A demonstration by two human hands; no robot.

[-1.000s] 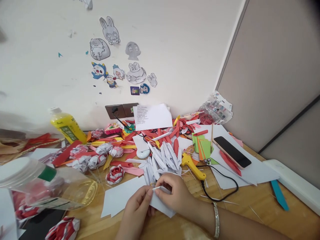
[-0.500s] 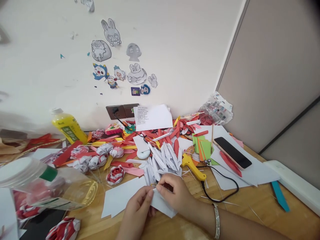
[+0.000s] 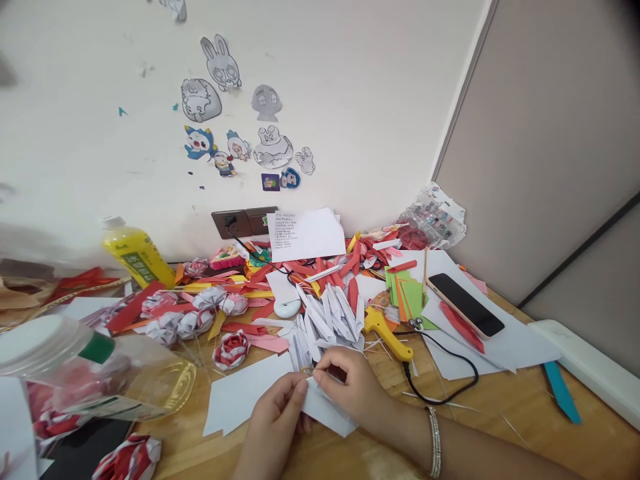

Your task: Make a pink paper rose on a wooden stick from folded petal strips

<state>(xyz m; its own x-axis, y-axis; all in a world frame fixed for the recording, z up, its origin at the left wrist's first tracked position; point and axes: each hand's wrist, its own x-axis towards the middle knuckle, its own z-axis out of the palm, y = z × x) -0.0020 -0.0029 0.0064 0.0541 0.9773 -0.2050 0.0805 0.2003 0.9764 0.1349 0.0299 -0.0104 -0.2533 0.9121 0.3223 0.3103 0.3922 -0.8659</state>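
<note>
From over here I've got the left hand (image 3: 274,410) and right hand (image 3: 353,387) both pinching white paper (image 3: 329,412), folded white strips (image 3: 331,317) piled at 12 o'clock, yellow glue gun (image 3: 389,335) at 2, clear jar (image 3: 145,373) at 9, yellow bottle (image 3: 136,255) at 10.

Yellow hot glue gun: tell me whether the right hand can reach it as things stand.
Probably yes: the yellow hot glue gun lies just beyond the right hand, handle uncovered, nothing tall between. But the fingers pinch white paper and would likely need to release it first.
</note>
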